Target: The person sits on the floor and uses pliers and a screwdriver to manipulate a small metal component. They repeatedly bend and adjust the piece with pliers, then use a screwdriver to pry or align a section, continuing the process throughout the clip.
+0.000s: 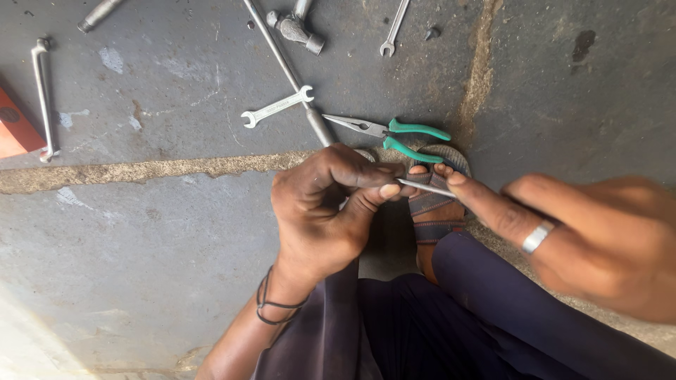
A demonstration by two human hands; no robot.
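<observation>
My left hand (324, 211) is curled shut, pinching one end of a thin metal pin (426, 187) between thumb and fingers. My right hand (584, 236), wearing a silver ring, reaches in from the right and touches the pin's other end with its fingertips. Both hands hover above my sandalled foot (435, 207) and dark trousers. Green-handled long-nose pliers (394, 134) lie on the concrete just beyond the hands.
Tools lie on the grey concrete floor: a small open-end spanner (276, 107), a long metal rod (290, 74), another spanner (393, 29), a socket tool (296, 28), a bent bar (44, 98) at left, and a red object (15, 127) at the left edge.
</observation>
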